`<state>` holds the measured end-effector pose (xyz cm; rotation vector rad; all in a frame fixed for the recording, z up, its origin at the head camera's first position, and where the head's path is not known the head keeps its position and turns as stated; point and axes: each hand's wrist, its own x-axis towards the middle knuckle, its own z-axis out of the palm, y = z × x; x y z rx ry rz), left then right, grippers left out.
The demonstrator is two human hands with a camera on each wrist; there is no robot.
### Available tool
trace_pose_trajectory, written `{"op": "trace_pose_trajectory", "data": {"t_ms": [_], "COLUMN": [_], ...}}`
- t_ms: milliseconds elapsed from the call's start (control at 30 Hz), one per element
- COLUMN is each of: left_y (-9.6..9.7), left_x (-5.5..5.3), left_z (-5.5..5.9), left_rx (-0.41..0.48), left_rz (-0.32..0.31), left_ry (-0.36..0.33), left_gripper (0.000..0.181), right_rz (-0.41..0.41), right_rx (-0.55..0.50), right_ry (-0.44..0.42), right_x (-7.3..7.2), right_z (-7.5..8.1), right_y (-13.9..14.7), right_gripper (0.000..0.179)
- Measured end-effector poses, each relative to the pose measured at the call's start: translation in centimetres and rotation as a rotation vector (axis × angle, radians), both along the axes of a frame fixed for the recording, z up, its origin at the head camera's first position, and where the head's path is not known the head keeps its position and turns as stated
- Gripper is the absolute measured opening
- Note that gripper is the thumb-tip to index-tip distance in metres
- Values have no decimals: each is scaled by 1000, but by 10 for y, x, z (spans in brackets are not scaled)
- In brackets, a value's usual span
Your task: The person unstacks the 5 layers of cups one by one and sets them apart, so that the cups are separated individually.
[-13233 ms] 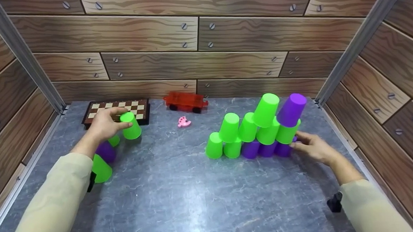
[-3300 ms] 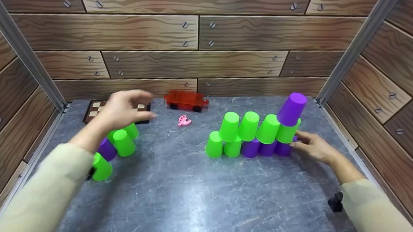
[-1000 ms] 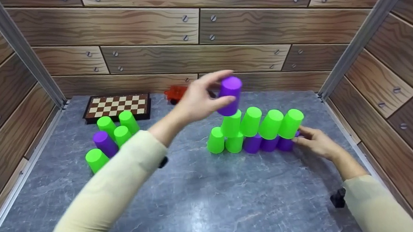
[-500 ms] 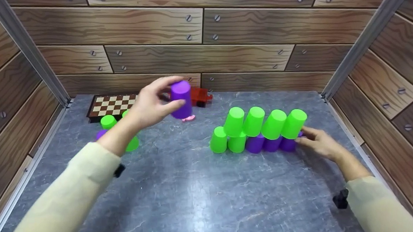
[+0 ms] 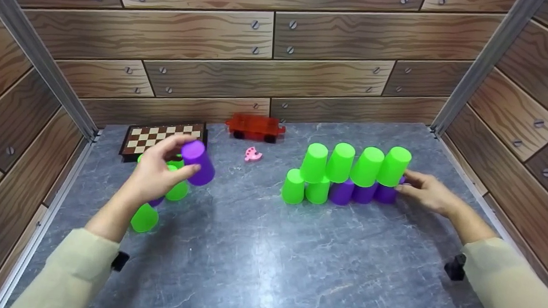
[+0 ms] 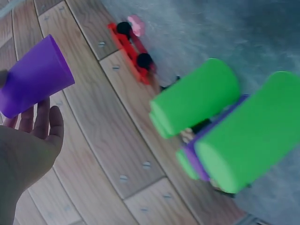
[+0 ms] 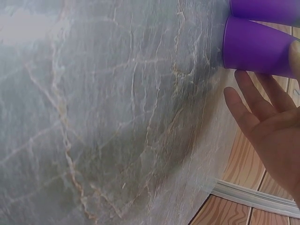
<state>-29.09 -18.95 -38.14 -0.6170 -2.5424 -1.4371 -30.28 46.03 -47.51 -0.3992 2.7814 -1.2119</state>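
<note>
My left hand (image 5: 160, 170) holds an upside-down purple cup (image 5: 198, 162) between thumb and fingers, raised beside a group of cups at the left. In that group are green cups, such as the front one (image 5: 144, 218), and a purple cup (image 6: 194, 161) mostly hidden behind the hand in the head view. At the right stands a two-level cup wall: several green cups (image 5: 367, 166) rest over a bottom row of two green (image 5: 293, 187) and three purple cups. My right hand (image 5: 429, 193) grips the end purple cup (image 7: 260, 47) of that bottom row, thumb and fingers on opposite sides.
A checkered game board (image 5: 138, 141) lies behind the left cups. A red toy wagon (image 5: 255, 127) stands near the back wall, with a small pink toy (image 5: 253, 154) in front. Wood-patterned walls (image 5: 214, 35) enclose the grey marbled table (image 5: 260, 255) on three sides.
The upper green cup, then the purple one, left the top of the wall. My left hand has carried the purple cup leftward and down beside the left group. My right hand has stayed put.
</note>
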Motion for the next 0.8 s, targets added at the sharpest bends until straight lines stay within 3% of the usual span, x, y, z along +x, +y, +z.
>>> {"op": "trace_pose_trajectory", "data": {"t_ms": [167,333,533,800], "left_y": [-19,-36,-53,-68], "left_x": [10,17,22,22], "left_z": [-21,-35,-42,-43], "left_rx": [-12,-99,-178,-287], "left_rz": [43,79,66,51], "left_ry": [-25,-57,-112,-173], "left_gripper": [56,56,56,53], "right_rz": [0,-4,-4,-1], "right_rx": [5,12,5,9], "right_ry": [-16,-15,-22,-12], "right_x": [1,0,1,0], "right_z": [0,1,2,1], "right_y": [1,1,2,1], "right_gripper": [62,63,63,62]}}
